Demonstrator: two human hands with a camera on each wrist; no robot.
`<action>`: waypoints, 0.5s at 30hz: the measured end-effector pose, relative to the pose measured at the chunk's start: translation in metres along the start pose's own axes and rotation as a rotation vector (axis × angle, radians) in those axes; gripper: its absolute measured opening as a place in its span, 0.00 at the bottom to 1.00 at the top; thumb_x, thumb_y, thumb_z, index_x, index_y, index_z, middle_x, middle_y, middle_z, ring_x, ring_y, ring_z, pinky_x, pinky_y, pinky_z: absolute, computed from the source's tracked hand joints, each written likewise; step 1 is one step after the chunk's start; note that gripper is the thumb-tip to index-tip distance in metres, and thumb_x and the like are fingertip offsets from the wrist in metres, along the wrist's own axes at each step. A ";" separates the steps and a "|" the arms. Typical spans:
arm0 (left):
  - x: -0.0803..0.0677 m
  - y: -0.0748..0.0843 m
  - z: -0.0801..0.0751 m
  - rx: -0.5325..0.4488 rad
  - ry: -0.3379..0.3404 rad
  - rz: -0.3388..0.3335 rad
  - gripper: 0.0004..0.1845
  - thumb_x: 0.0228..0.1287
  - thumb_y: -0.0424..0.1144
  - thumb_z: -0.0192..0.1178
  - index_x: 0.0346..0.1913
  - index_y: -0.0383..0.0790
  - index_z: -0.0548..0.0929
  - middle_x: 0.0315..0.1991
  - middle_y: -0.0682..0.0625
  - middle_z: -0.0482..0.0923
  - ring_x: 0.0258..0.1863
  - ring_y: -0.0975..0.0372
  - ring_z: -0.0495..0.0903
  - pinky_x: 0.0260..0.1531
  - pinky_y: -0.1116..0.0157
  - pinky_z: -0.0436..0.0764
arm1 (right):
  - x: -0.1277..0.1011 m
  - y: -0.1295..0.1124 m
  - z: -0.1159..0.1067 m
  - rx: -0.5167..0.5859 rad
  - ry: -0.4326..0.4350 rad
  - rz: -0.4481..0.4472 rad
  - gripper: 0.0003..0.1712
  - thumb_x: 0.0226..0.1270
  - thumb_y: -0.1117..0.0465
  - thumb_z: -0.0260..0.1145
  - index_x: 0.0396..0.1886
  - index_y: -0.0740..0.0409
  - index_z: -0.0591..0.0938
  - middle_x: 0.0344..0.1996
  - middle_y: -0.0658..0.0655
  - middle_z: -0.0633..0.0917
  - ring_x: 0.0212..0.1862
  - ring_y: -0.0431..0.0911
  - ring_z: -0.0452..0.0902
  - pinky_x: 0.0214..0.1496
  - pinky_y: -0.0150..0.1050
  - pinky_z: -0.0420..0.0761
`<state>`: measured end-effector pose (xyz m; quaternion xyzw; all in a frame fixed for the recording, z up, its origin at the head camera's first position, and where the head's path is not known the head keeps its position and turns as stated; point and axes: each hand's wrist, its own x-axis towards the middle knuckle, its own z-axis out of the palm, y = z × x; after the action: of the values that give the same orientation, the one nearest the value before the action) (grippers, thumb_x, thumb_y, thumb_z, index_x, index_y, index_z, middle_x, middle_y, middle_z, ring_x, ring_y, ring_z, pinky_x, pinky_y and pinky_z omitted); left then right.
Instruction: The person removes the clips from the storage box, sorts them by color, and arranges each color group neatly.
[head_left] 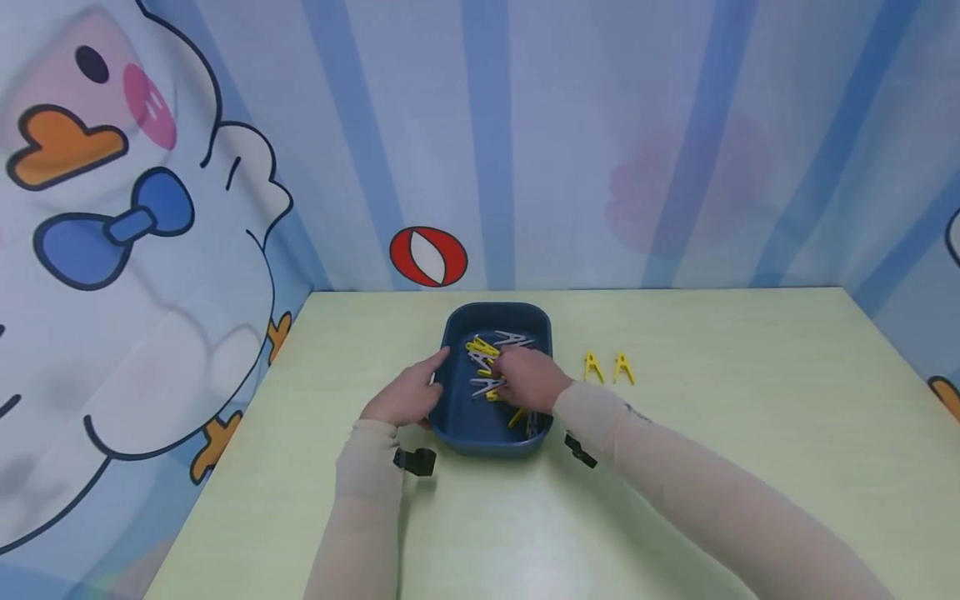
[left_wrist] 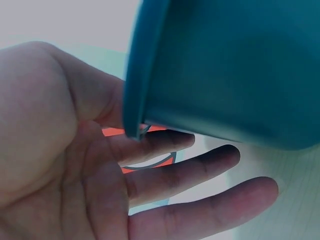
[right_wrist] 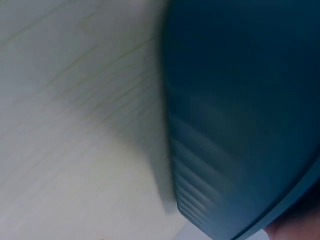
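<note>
A dark blue plastic bin (head_left: 491, 448) stands on the table, holding several yellow clothespins (head_left: 482, 347) and grey clothespins (head_left: 513, 338). At its left side is my left hand (head_left: 405, 394), touching the rim. In the left wrist view, the fingers (left_wrist: 185, 175) of that hand extend nearly straight beside the bin's outer wall (left_wrist: 225, 75), with the thumb passing behind the rim. My right hand (head_left: 531, 379) reaches over the right rim, its fingers down among the clothespins. Its fingertips are mostly hidden, so I cannot tell whether they pinch one.
Two yellow clothespins, a left one (head_left: 593, 367) and a right one (head_left: 623, 367), lie side by side on the pale table (head_left: 735, 400) right of the bin. Behind the table hangs a striped blue cloth (head_left: 555, 150) with cartoon prints.
</note>
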<state>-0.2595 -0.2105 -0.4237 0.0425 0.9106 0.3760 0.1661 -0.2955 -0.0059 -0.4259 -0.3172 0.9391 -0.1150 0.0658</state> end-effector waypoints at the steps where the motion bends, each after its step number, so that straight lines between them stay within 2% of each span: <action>1: 0.000 0.000 0.000 0.000 0.000 0.002 0.33 0.76 0.32 0.45 0.80 0.44 0.51 0.74 0.39 0.58 0.47 0.50 0.82 0.27 0.60 0.85 | 0.001 0.000 0.001 0.000 -0.003 0.003 0.14 0.63 0.59 0.73 0.47 0.60 0.88 0.40 0.54 0.85 0.39 0.45 0.78 0.51 0.41 0.81; 15: -0.001 -0.001 0.000 0.018 0.000 0.022 0.33 0.75 0.31 0.45 0.80 0.44 0.51 0.75 0.38 0.58 0.48 0.50 0.82 0.27 0.60 0.85 | 0.005 0.001 0.012 -0.004 -0.020 0.024 0.11 0.64 0.65 0.69 0.46 0.60 0.89 0.41 0.56 0.86 0.40 0.46 0.79 0.50 0.42 0.82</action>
<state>-0.2589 -0.2112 -0.4238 0.0541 0.9135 0.3694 0.1618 -0.2974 -0.0101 -0.4377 -0.3074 0.9423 -0.1090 0.0760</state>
